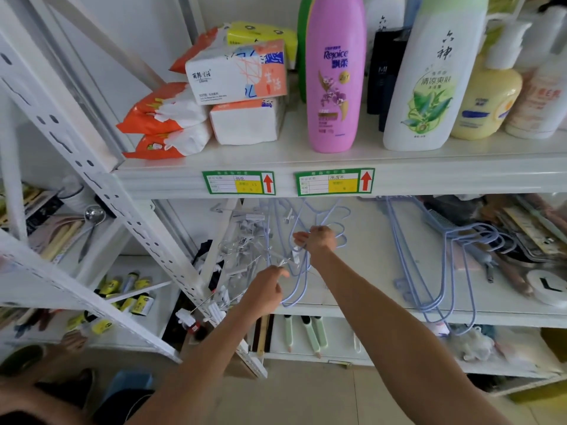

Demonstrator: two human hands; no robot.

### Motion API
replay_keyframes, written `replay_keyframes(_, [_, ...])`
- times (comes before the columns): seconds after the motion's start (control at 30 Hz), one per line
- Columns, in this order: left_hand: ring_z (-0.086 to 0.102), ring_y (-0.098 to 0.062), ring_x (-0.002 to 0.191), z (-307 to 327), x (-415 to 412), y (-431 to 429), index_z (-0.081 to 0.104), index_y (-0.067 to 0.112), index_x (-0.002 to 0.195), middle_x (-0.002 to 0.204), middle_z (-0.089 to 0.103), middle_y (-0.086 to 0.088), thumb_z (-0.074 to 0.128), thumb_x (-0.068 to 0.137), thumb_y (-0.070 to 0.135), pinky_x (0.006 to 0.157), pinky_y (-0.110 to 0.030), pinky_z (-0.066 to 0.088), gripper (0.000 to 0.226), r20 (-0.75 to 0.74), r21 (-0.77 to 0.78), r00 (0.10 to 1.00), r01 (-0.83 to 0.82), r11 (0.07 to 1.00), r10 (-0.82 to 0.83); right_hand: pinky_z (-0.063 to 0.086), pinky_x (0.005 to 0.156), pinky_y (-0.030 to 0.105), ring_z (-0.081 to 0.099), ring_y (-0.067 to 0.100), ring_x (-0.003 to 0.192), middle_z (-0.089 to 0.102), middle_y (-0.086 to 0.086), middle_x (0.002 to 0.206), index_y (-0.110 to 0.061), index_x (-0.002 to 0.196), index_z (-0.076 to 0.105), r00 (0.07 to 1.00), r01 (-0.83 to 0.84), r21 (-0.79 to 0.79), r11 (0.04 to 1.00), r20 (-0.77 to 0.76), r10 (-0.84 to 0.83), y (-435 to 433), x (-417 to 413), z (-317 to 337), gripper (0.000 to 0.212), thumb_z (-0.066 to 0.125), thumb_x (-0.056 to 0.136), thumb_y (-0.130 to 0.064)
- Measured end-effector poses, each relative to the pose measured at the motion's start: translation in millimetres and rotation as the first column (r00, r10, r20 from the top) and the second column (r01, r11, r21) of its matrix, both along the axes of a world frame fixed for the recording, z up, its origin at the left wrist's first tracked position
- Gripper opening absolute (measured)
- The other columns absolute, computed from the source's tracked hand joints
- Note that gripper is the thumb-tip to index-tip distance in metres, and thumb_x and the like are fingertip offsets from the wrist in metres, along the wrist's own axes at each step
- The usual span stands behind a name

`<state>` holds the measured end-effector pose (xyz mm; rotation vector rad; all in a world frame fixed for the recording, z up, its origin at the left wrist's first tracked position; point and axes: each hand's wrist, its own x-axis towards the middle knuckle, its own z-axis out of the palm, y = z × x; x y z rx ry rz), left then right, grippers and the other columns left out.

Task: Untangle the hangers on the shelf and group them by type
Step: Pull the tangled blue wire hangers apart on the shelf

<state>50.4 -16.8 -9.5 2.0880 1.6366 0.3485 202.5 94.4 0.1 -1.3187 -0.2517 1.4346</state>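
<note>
Judging by the shelf (365, 271), sorting looks about half done: sorted blue hangers (445, 271) lie apart at the right, while the left hand (265, 291) pinches a clip hanger (245, 240) and the right hand (320, 240) curls round the tangled blue hangers (296, 283) mid-shelf, not yet freed

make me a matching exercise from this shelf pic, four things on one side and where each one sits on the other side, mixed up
Things
1. pink plastic shampoo bottle
2. separate bunch of pale blue wire hangers
3. shiny metal ladle
4. clear plastic clip hangers

Places
A. neighbouring shelf unit, far left
B. middle shelf, left end, by the left hand
C. upper shelf, right of the white and orange tissue packs
D. middle shelf, right part, ends overhanging the front edge

Pairs: 1-C, 2-D, 3-A, 4-B
</note>
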Motion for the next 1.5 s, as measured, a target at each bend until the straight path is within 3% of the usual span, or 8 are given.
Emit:
replay_keyframes(0.1, [0.048,-0.013,0.075,2,-1,-2,0.059,0.011,0.128,0.107,0.057,-0.005,0.039,0.090,-0.011,0.065,-0.014,0.030,0.048,-0.003,-0.006,1.000,-0.012,1.000,0.012,0.055,0.084,0.056,0.067,0.047,0.089,0.062,0.033,0.080,0.005,0.095,0.044,0.988,0.088,0.033,0.996,-0.128,-0.083,-10,-10,-13,0.017,0.029,0.104,0.001])
replay_keyframes(0.23, [0.041,-0.005,0.053,-5,-6,4,0.066,0.014,0.117,0.082,0.053,-0.001,0.041,0.078,-0.016,0.059,-0.021,0.034,0.056,0.025,-0.016,0.999,-0.042,0.999,0.042,0.057,0.072,0.052,0.069,0.032,0.066,0.063,0.028,0.075,0.000,0.105,0.041,0.988,0.108,0.042,0.993,-0.117,-0.102,-10,-14,-26,0.009,0.033,0.105,-0.001])
replay_keyframes(0.4, [0.046,-0.011,0.055,4,-4,8,0.069,0.014,0.113,0.081,0.060,-0.008,0.036,0.076,-0.019,0.054,-0.017,0.039,0.060,0.033,-0.016,0.998,-0.056,0.998,0.056,0.060,0.062,0.043,0.071,0.028,0.063,0.071,0.021,0.081,-0.005,0.091,0.047,0.952,-0.283,-0.013,0.959,0.115,0.283,-14,-16,-16,0.011,0.044,0.101,-0.001])
replay_keyframes(0.6, [0.040,-0.002,0.050,8,1,12,0.071,0.010,0.111,0.100,0.066,-0.012,0.038,0.080,-0.019,0.045,-0.014,0.033,0.053,0.071,-0.027,0.996,-0.056,0.998,0.058,0.051,0.097,0.057,0.068,0.045,0.102,0.068,0.034,0.106,0.018,0.106,0.059,0.828,-0.512,-0.080,0.855,0.218,0.516,5,0,-37,0.022,0.064,0.087,0.007])
replay_keyframes(0.87, [0.066,-0.031,0.094,4,2,18,0.070,0.013,0.110,0.117,0.065,-0.005,0.036,0.085,-0.015,0.053,-0.015,0.039,0.051,0.073,0.004,0.995,-0.065,0.998,0.064,0.052,0.057,0.040,0.058,0.025,0.059,0.061,0.017,0.067,-0.001,0.069,0.051,0.871,-0.352,-0.057,0.934,0.345,0.349,0,-2,-37,0.025,0.067,0.084,0.011])
replay_keyframes(1.03, [0.065,-0.016,0.100,-8,-5,21,0.072,0.006,0.102,0.111,0.071,-0.007,0.036,0.083,-0.016,0.085,-0.016,0.045,0.046,0.156,0.010,0.987,-0.033,0.999,0.031,0.062,0.066,0.044,0.071,0.028,0.060,0.070,0.015,0.063,0.004,0.080,0.061,0.882,-0.324,-0.015,0.946,0.356,0.308,23,-6,-43,0.011,0.062,0.090,0.000])
replay_keyframes(1.2, [0.066,-0.017,0.093,-19,-7,20,0.068,0.015,0.087,0.094,0.071,-0.003,0.033,0.078,-0.016,0.094,-0.030,0.051,0.048,0.263,-0.001,0.965,0.002,1.000,-0.001,0.055,0.041,0.031,0.064,0.022,0.039,0.064,0.015,0.049,0.001,0.074,0.053,0.948,-0.205,0.096,0.974,0.266,0.173,4,17,-27,0.022,0.049,0.095,0.006])
replay_keyframes(1.5, [0.051,-0.016,0.062,-22,-1,12,0.063,0.005,0.101,0.076,0.061,-0.003,0.045,0.100,0.010,0.061,-0.028,0.038,0.019,0.266,0.130,0.963,0.003,0.991,-0.037,0.043,0.053,0.029,0.054,0.023,0.052,0.062,0.008,0.059,-0.007,0.092,0.061,0.854,-0.095,0.243,0.965,0.519,-0.046,-54,57,-40,0.017,0.047,0.100,-0.012])
